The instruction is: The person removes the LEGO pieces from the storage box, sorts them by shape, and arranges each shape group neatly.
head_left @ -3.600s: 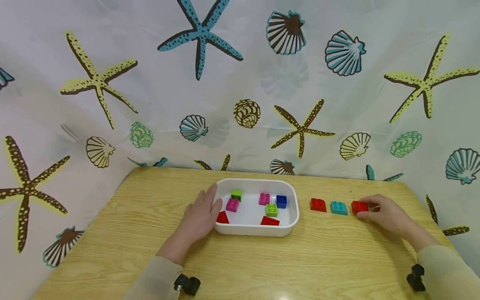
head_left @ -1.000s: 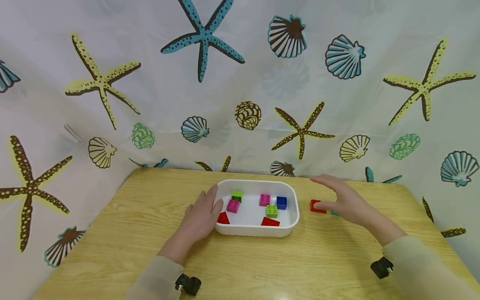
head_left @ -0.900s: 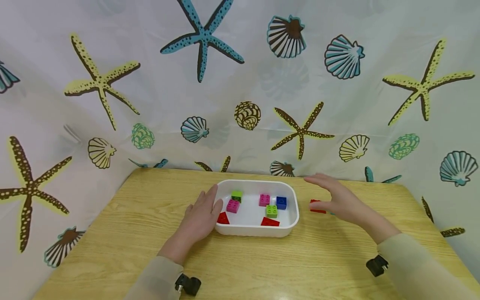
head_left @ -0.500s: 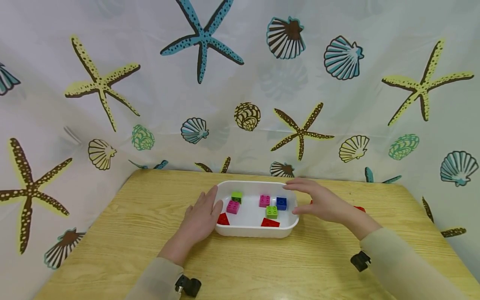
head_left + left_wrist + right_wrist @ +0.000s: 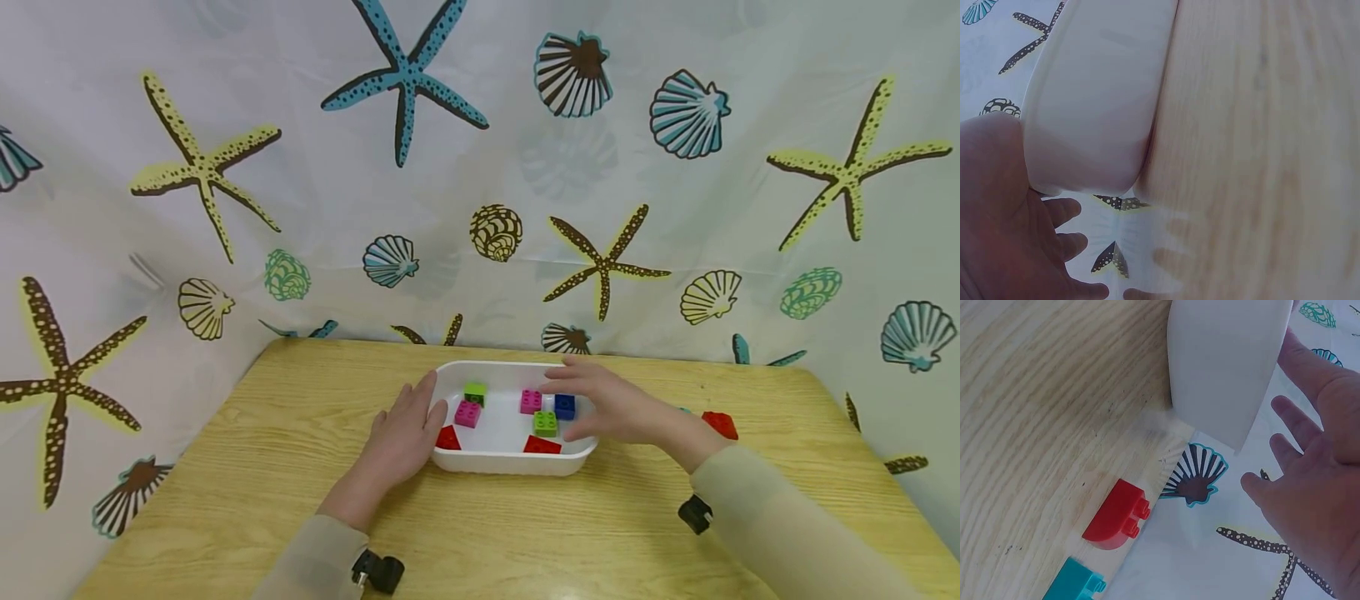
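In the head view a white tray (image 5: 495,463) stands on the table, holding several bricks: a blue one (image 5: 565,407), pink ones, green ones and red ones. My left hand (image 5: 397,433) rests against the tray's left end with its fingers extended. Over the tray's right end my right hand (image 5: 611,408) is spread above the blue brick, holding nothing that shows. The right wrist view shows the spread right hand (image 5: 1316,450) beside the tray's wall (image 5: 1229,362). My left hand (image 5: 1004,219) touches the tray's end (image 5: 1091,100) in the left wrist view.
To the right of the tray, a red brick (image 5: 720,424) lies on the wooden table (image 5: 480,533). Another red brick (image 5: 1116,515) and a teal brick (image 5: 1074,582) show in the right wrist view. A patterned cloth (image 5: 450,167) hangs behind the table.
My right hand has let go of the rightmost red brick and moved left, past the row of bricks, to over the tray's right end. The left hand stays at the tray.
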